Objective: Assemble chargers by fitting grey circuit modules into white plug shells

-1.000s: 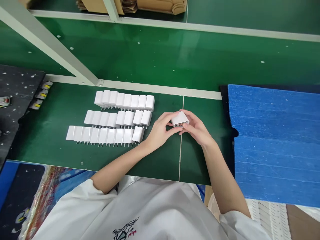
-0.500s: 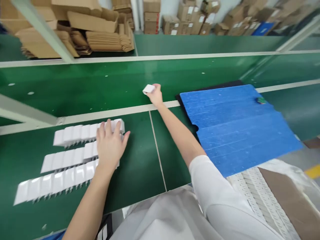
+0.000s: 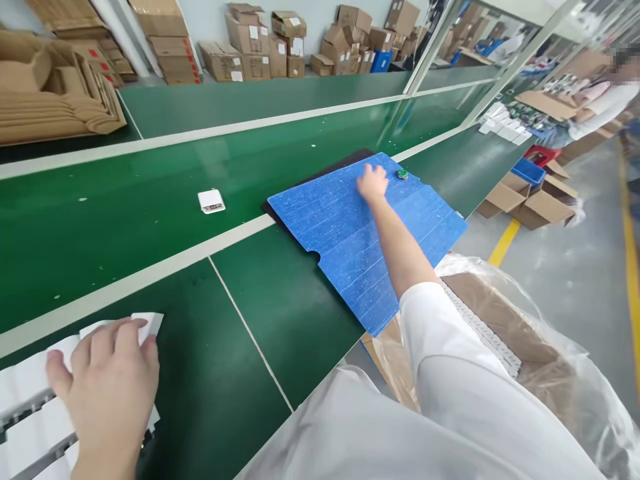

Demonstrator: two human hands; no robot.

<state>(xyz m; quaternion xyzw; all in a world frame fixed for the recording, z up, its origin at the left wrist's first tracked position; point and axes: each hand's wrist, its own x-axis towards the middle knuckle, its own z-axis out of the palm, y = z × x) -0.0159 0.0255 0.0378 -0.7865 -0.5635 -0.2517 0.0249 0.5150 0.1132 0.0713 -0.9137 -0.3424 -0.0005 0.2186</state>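
Observation:
My left hand (image 3: 107, 383) lies flat, fingers spread, on the rows of white charger shells (image 3: 30, 413) at the lower left of the green bench. My right hand (image 3: 373, 183) is stretched out over the blue foam sheet (image 3: 350, 233), its fingers curled close to a small green part (image 3: 401, 175) near the sheet's far corner; whether it touches the part I cannot tell. One white charger (image 3: 211, 201) lies alone on the green conveyor belt (image 3: 125, 200), away from both hands.
Flattened and stacked cardboard boxes (image 3: 55, 100) line the far side. An open box lined with clear plastic (image 3: 505, 333) stands at my right. More boxes (image 3: 530, 200) sit on the floor, and another person (image 3: 600, 100) works far right.
My right hand has left the white charger on the belt and moved right onto the blue foam. The view has swung right; the left hand stays on the white shells.

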